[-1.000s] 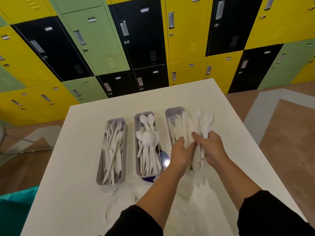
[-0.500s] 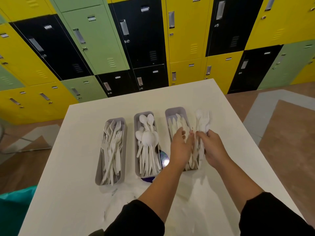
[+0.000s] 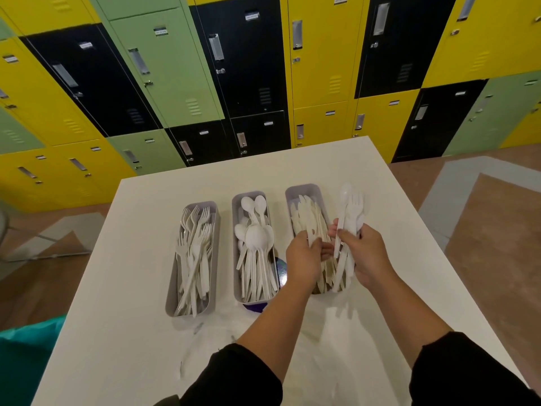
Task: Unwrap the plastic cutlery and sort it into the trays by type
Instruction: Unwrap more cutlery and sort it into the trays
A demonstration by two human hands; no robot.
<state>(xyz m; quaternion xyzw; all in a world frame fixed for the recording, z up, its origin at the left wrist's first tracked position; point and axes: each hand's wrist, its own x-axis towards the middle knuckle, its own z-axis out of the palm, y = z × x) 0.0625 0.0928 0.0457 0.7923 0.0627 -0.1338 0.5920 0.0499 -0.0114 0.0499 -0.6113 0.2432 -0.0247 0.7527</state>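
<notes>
Right hand [image 3: 367,253] gripping a cutlery bundle [image 3: 348,227] above the knife tray [image 3: 301,190]. Left hand [image 3: 304,257] curled round knives [image 3: 310,221] in that tray.

- We can read no text anywhere in the view.
- We see small label plates [image 3: 160,31] on the locker doors [image 3: 164,68], but their writing is too small and blurred for us to make out.
- We find no print, brand or number on the trays [image 3: 301,190] or the white cutlery [image 3: 257,244].
</notes>
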